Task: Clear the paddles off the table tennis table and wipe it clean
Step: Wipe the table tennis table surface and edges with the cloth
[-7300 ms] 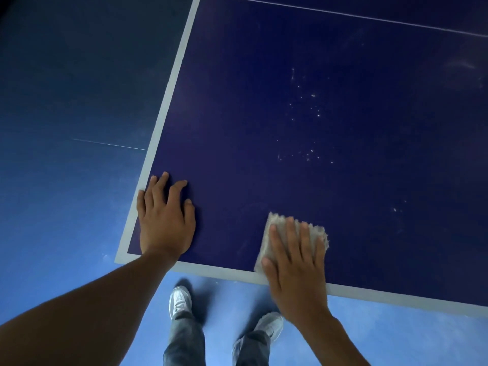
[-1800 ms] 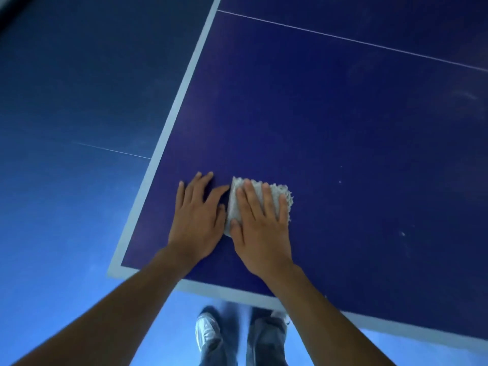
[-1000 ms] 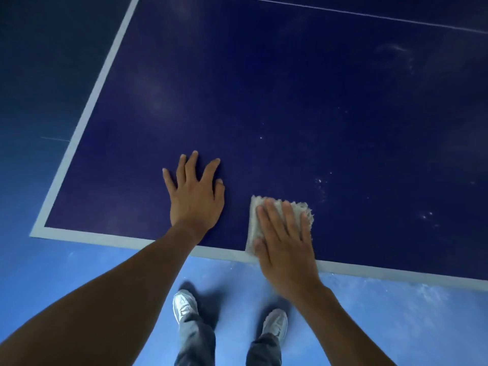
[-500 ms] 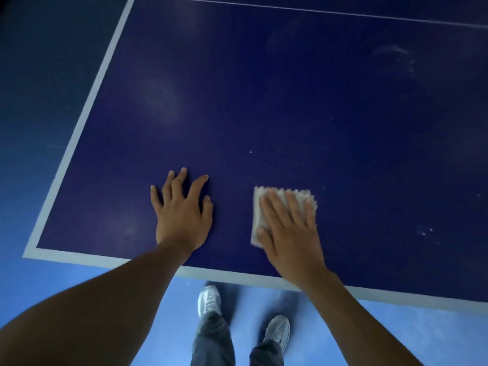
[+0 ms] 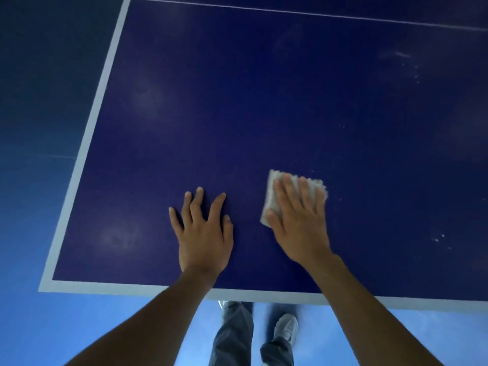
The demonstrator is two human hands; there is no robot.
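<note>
A pale folded cloth (image 5: 272, 180) is pressed flat onto the dark blue table (image 5: 237, 101) beneath the right hand (image 5: 298, 223). Its fingers (image 5: 303, 191) are laid out straight and only slightly apart across the fabric, and the thumb is set against the cloth's near left corner. The cloth is held down by the flat of the hand rather than pinched. The left hand (image 5: 203, 233) is placed palm down on bare tabletop just left of the cloth. Its fingers (image 5: 196, 204) are spread wide, the tips touch the surface, and nothing is held. A strip of bare table is left between the two hands. Both are seen close to the near edge, to the right of the corner marked by a white border (image 5: 87, 143). A thin white line (image 5: 290, 12) is drawn across the far part of the top. Faint smudges (image 5: 118, 235) are visible towards the corner, and pale specks (image 5: 439, 237) to the right of the cloth. Below the edge, grey trousers (image 5: 232, 336) and a white shoe (image 5: 285, 326) are seen, blurred, on a blue floor (image 5: 39, 326).
</note>
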